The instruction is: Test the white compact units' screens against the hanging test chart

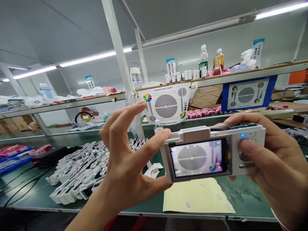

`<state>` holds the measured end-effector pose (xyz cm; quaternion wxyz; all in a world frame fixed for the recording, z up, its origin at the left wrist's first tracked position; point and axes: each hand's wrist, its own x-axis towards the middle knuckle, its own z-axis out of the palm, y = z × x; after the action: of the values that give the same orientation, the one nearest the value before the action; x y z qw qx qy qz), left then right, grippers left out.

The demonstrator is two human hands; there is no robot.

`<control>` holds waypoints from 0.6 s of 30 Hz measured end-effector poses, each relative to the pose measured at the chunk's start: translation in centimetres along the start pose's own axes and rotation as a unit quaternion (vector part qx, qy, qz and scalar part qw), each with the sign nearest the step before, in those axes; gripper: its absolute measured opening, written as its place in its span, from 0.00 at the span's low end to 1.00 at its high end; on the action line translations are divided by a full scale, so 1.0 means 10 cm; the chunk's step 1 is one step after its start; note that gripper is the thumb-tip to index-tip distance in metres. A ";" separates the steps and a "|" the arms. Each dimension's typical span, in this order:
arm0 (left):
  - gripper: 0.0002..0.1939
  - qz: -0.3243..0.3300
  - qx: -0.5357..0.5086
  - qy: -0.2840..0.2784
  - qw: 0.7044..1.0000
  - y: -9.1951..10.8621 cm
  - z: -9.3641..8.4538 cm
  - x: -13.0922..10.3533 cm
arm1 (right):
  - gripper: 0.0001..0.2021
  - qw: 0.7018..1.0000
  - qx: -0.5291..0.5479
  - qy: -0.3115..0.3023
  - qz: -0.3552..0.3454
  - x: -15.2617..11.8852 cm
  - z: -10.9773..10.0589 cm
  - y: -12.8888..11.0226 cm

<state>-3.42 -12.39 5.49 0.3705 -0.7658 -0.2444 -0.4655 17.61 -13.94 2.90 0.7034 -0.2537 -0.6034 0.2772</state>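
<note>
1. My right hand [280, 157] is clamped on the camera's [196, 158] right end, thumb on its buttons.
2. My left hand [127, 157] pinches its left end between thumb and finger, other fingers spread.
3. The camera is above the worktop [252, 195], its screen showing a chart.
4. Yellow paper [197, 197] lies at the worktop's front edge.

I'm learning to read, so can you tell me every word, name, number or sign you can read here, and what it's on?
"CAMERA TEST CHART": top and bottom of the hanging white chart; its smaller rows are too tiny.
Blue-edged chart: words too small and blurred.
Blue-topped signs: Chinese writing, too blurred to read surely.
Bottle labels: too small.
Camera screen: tiny writing, too blurred.
</note>
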 end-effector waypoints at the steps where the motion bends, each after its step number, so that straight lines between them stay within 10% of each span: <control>1: 0.21 -0.002 0.000 0.002 1.000 0.00 0.00 0.00 | 0.08 1.000 0.003 0.001 0.000 0.00 0.00 0.00; 18: 0.22 0.013 0.009 -0.002 1.000 -0.02 0.01 0.00 | 0.13 0.999 0.028 -0.022 -0.007 0.01 0.00 -0.02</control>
<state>-3.49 -12.19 5.56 0.3826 -0.7667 -0.2394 -0.4566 17.68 -13.98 3.14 0.6988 -0.2231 -0.6125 0.2947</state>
